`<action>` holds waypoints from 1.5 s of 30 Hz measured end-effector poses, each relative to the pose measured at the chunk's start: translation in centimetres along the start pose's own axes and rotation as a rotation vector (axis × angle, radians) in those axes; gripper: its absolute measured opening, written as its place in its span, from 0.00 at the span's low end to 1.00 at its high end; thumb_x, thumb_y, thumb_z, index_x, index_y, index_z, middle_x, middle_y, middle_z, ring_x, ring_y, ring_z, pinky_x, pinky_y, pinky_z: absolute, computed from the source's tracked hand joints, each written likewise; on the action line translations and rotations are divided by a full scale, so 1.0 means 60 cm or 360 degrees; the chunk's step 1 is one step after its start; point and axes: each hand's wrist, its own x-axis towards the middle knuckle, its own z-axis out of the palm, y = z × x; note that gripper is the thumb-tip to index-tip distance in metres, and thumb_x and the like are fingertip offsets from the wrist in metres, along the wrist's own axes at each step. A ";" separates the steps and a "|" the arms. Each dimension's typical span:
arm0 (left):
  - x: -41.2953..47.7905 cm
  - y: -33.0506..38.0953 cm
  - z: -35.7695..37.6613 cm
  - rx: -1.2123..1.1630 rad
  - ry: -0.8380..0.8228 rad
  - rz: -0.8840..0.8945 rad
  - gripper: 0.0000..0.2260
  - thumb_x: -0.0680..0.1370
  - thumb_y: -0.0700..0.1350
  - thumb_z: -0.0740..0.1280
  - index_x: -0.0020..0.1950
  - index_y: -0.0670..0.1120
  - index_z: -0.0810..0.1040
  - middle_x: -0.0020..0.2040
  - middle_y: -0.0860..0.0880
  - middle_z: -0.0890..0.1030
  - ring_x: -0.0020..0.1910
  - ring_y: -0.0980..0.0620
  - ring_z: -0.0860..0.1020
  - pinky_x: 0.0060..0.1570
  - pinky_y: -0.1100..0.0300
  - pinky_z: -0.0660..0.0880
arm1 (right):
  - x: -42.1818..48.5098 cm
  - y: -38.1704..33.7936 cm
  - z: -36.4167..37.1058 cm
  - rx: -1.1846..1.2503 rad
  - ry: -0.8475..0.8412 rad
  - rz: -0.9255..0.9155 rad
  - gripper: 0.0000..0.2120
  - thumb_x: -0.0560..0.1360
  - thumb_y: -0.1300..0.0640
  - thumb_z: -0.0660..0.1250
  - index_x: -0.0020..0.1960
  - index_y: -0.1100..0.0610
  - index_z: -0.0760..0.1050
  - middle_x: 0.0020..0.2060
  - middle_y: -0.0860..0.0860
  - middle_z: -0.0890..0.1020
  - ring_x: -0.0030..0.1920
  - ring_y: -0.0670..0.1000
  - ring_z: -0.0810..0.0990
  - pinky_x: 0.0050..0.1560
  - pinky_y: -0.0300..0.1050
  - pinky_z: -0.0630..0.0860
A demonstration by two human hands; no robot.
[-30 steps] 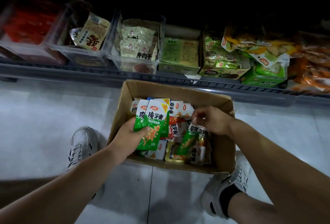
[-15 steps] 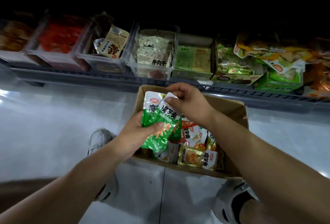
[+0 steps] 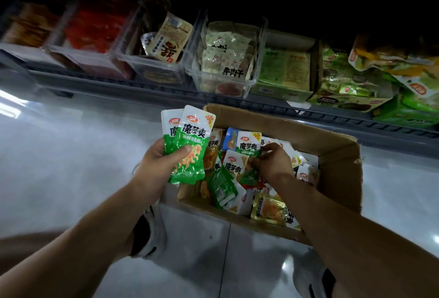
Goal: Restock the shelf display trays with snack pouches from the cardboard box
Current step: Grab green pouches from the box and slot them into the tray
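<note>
Two green pouches point(image 3: 187, 145) sit gripped in the left hand point(image 3: 158, 163) while right fingers point(image 3: 267, 153) pinch another in the box point(image 3: 339, 167); many remain, none shelved yet.

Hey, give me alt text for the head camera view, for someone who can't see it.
A left hand holds a small stack of green pouches beside an open cardboard box, while the right hand reaches among loose pouches inside it. Behind, a low shelf carries trays of other snacks.
</note>
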 end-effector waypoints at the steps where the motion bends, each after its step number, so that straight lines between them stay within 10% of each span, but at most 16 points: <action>1: 0.001 -0.001 -0.001 0.0013 0.0000 0.0003 0.10 0.79 0.38 0.71 0.60 0.46 0.82 0.53 0.41 0.87 0.52 0.34 0.85 0.52 0.33 0.80 | 0.003 0.001 0.004 0.0005 0.0003 0.0010 0.18 0.70 0.52 0.79 0.55 0.52 0.74 0.50 0.54 0.83 0.53 0.57 0.81 0.49 0.48 0.78; 6: -0.002 -0.002 -0.001 0.0046 0.0007 0.0022 0.10 0.79 0.39 0.71 0.60 0.46 0.82 0.54 0.43 0.87 0.53 0.37 0.85 0.55 0.32 0.80 | -0.012 -0.005 -0.018 0.0215 -0.0036 -0.0077 0.07 0.75 0.60 0.72 0.52 0.52 0.79 0.48 0.51 0.84 0.50 0.53 0.83 0.47 0.46 0.80; 11: -0.004 0.000 -0.001 0.0052 -0.0013 0.0041 0.10 0.80 0.42 0.71 0.60 0.50 0.81 0.54 0.47 0.87 0.56 0.41 0.84 0.61 0.32 0.77 | -0.093 -0.038 -0.053 -0.0064 0.0337 -0.0940 0.06 0.78 0.58 0.66 0.54 0.51 0.76 0.47 0.50 0.79 0.47 0.51 0.78 0.43 0.48 0.76; 16: -0.021 0.012 0.009 0.0013 -0.0131 0.0151 0.07 0.81 0.42 0.70 0.59 0.49 0.82 0.55 0.48 0.87 0.58 0.44 0.84 0.66 0.35 0.74 | -0.173 -0.144 -0.044 0.0896 -0.0207 -0.0615 0.06 0.78 0.63 0.70 0.48 0.52 0.78 0.37 0.48 0.82 0.37 0.50 0.81 0.40 0.45 0.80; 26: -0.032 0.026 -0.029 -0.0107 -0.0112 0.0069 0.12 0.77 0.35 0.72 0.61 0.42 0.82 0.57 0.41 0.86 0.59 0.36 0.83 0.65 0.34 0.75 | -0.174 -0.163 0.000 0.0583 -0.0387 -0.0513 0.08 0.76 0.54 0.73 0.44 0.58 0.79 0.37 0.54 0.83 0.37 0.47 0.81 0.40 0.45 0.82; 34: -0.013 0.006 -0.043 -0.0231 0.0076 -0.0048 0.13 0.77 0.36 0.72 0.61 0.45 0.82 0.54 0.43 0.87 0.55 0.37 0.85 0.57 0.40 0.81 | -0.103 -0.045 0.039 -0.0633 -0.0508 -0.0609 0.22 0.73 0.48 0.75 0.64 0.52 0.77 0.57 0.51 0.83 0.56 0.52 0.82 0.55 0.46 0.79; 38: -0.008 -0.003 -0.041 -0.0173 0.0092 -0.0045 0.13 0.78 0.37 0.72 0.62 0.45 0.82 0.54 0.44 0.87 0.53 0.39 0.85 0.56 0.40 0.81 | -0.101 -0.015 0.070 -0.0632 -0.0413 -0.0511 0.26 0.72 0.47 0.76 0.68 0.48 0.74 0.58 0.49 0.83 0.57 0.52 0.81 0.51 0.44 0.78; 45: -0.009 0.003 -0.034 -0.0161 0.0081 -0.0016 0.13 0.78 0.35 0.70 0.62 0.43 0.81 0.55 0.42 0.87 0.53 0.38 0.85 0.54 0.43 0.82 | -0.073 -0.008 0.030 -0.0076 -0.0513 -0.0283 0.06 0.76 0.58 0.73 0.51 0.50 0.78 0.46 0.45 0.81 0.49 0.48 0.79 0.41 0.33 0.73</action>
